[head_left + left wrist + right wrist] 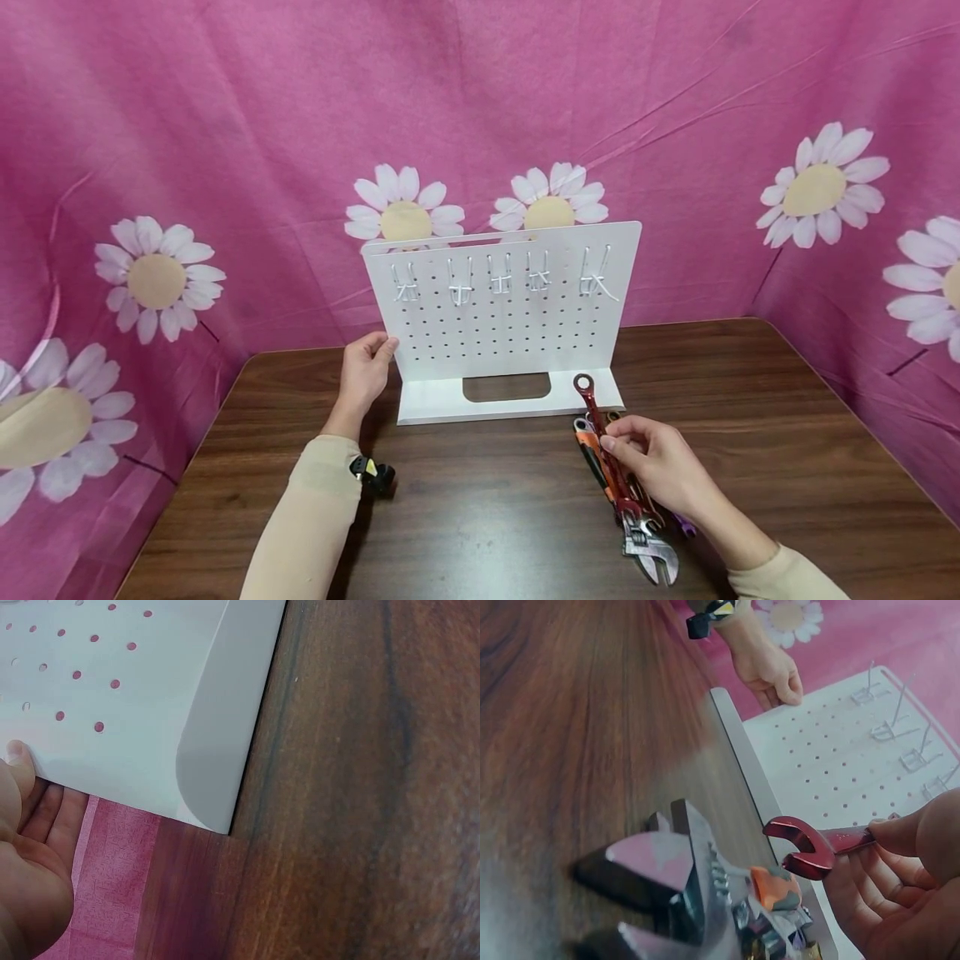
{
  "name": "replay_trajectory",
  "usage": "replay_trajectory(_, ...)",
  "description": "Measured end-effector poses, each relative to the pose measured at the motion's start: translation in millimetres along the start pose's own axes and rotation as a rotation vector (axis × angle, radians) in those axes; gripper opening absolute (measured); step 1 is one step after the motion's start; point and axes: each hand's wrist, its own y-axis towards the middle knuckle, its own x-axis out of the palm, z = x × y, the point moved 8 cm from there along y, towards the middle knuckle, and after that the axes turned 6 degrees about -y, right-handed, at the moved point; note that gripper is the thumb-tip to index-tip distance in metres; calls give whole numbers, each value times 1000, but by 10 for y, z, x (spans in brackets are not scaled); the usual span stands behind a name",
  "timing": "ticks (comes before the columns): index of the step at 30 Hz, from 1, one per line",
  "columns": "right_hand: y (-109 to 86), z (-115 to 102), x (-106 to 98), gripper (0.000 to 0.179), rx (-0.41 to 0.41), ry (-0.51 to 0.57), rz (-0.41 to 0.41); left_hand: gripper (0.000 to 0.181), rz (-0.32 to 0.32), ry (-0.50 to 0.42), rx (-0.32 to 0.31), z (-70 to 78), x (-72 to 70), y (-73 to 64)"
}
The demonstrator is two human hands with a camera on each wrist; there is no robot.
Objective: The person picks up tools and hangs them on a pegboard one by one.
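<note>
A white pegboard (487,325) stands upright on its base, with several white hooks (460,287) along its upper part. My left hand (365,375) pinches its left edge, thumb on the front face and fingers behind. In my right hand (663,467) is a red combination wrench (592,406), pinched between thumb and fingers; its ring end points at the board's base and its open end (810,851) faces back. Below it lies a pile of tools: a silver adjustable wrench (651,550), an orange-and-black handle (592,458) and a purple piece (686,525), partly covered by the hand.
The brown wooden table (480,500) carries the board and the tools. A pink cloth (285,125) with white flowers hangs behind and at the sides. The board's base (431,400) has a wide cut-out in it. A small black device (375,475) is strapped on the left wrist.
</note>
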Motion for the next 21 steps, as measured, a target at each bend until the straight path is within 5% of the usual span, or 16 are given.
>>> replay_trajectory(21,198,-260,172,15,-104,54,-36,20,22,-23,-6,-18,6,14)
